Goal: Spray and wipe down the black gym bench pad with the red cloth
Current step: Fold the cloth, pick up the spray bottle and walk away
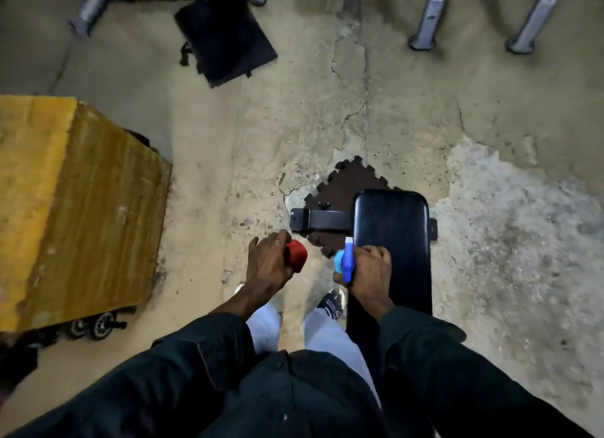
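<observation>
Person stands at the near left edge of the black gym bench pad (392,228), looking straight down.

Right hand (367,271): fingers closed round a blue spray bottle (346,261), its white-and-blue nozzle end pointing away from the body along the pad's left edge. The hand sits over the pad's near half, which appears to put the bottle in place to wet the surface; whether the trigger is pressed cannot be told.

Left hand (266,263): fingers curled shut on the bunched red cloth (296,256), held off to the left above the bare concrete floor (228,137), clear of the pad. Judged purpose: keeping the cloth out of the spray path, ready for wiping.

The pad lies lengthwise away from the person, its far rounded end above a puzzle-edged floor mat (346,186) and a black frame bar (318,220). No moisture can be made out on the pad. Wiping judged not yet begun.

A yellow wheeled box (81,192) stands well apart at left.
</observation>
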